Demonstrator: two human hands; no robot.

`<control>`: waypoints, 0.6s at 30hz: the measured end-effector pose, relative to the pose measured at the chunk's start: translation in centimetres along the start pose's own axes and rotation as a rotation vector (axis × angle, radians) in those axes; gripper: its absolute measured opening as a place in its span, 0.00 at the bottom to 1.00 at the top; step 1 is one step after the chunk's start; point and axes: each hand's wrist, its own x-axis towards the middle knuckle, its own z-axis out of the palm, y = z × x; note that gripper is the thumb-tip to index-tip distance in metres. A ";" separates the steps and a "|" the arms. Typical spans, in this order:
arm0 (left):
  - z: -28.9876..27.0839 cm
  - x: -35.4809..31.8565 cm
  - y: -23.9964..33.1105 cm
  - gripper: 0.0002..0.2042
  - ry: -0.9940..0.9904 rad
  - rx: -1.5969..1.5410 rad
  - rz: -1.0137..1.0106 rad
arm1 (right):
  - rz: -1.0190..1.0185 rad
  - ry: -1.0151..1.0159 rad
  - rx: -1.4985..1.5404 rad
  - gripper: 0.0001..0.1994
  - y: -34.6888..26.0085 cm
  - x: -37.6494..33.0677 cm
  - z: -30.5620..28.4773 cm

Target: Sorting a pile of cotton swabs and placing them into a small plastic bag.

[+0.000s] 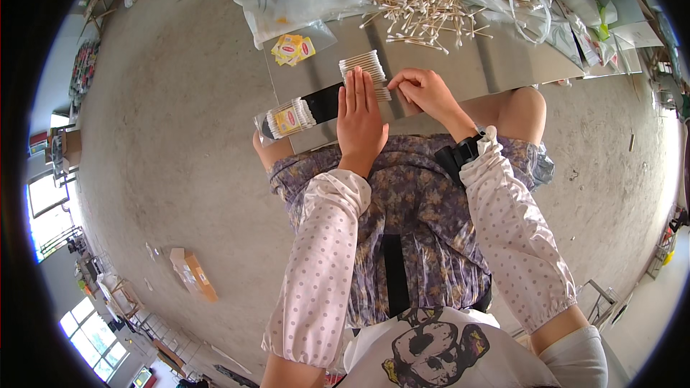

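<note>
cotton swabs [364, 67]: white-tipped, pale sticks, aligned in a neat flat row on surface [496, 65] | left hand [361, 121]: grip flat, pressed on row | right hand [425, 90]: grip pinched at row's end

A bare grey concrete floor [180, 136] fills most of the view, mottled and dusty, with small scraps lying on it. A grey metal desk [496, 65] stands at the top, its edges bowed by the lens. Low on the left, a flattened brown cardboard box [192, 273] lies on the floor. Windows [47, 205] along the far left rim let in bright daylight (blown out to white), with cluttered furniture [118, 294] beside them.
</note>
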 end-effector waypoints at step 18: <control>0.4 0.1 0.0 0.55 -0.007 0.012 -0.004 | -0.034 0.000 -0.031 0.13 0.0 0.0 0.0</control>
